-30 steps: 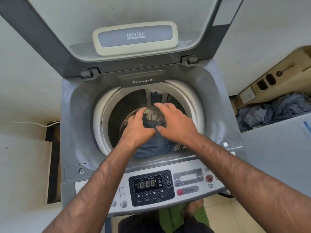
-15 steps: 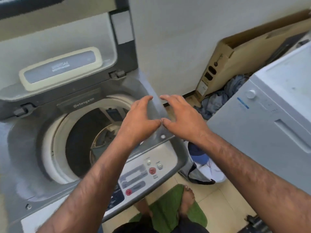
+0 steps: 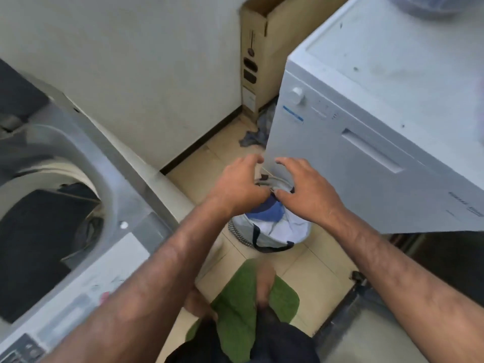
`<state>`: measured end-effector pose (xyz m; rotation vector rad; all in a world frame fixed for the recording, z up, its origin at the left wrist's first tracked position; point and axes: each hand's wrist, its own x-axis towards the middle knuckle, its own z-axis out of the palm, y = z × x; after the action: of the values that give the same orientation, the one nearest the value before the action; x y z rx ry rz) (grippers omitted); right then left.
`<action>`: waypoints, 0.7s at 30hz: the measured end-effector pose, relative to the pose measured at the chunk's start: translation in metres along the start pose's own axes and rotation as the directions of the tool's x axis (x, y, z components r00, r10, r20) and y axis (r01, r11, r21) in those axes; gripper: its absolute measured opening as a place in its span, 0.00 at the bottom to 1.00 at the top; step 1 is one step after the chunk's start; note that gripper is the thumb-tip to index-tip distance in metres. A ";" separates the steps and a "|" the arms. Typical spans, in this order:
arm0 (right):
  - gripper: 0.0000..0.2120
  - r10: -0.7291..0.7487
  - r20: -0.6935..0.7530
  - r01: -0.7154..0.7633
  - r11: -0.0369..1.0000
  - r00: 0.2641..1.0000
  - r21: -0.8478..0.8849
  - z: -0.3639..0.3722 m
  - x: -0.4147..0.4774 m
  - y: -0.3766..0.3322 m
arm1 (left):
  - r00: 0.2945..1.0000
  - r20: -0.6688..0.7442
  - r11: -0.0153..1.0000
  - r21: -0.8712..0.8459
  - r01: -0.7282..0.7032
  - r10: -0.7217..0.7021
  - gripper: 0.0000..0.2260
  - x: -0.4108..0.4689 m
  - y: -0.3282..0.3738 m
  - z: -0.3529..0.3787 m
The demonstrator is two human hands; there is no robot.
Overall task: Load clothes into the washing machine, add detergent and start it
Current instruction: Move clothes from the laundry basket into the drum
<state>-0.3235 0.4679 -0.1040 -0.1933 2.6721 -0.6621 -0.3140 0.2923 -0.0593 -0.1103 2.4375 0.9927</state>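
Blue-white crumpled clothes [image 3: 269,214], round fabric bag [image 3: 243,223], left hand [image 3: 235,188], right hand [image 3: 303,191] above

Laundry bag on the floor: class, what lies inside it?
Blue and white clothes show inside the laundry bag. Left hand and right hand cover its far part, hiding what lies there.

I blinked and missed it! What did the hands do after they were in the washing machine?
Both hands let go of the dark clothes in the washing machine drum and swung right. Now the left hand and right hand reach down over the laundry bag on the floor; whether they grip anything is unclear. The machine stayed open.
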 end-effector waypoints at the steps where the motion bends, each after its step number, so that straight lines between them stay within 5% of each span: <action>1: 0.32 0.028 0.027 -0.029 1.000 0.999 0.008 0.010 0.001 0.017 | 0.999 0.037 0.999 0.004 0.033 -0.033 0.30 0.011 -0.005 0.018; 11: 0.35 0.190 0.294 -0.199 0.980 0.937 0.001 0.198 0.064 0.193 | 0.911 0.291 0.957 0.096 0.275 -0.291 0.30 0.155 -0.139 0.224; 21: 0.43 0.229 0.333 -0.234 0.972 0.915 -0.024 0.378 0.172 0.309 | 0.918 0.239 0.936 0.236 0.261 -0.316 0.36 0.305 -0.268 0.353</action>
<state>-0.3455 0.5426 -0.6152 0.0179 2.3149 -0.5232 -0.3632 0.3679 -0.5897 -0.2414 2.1714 0.5849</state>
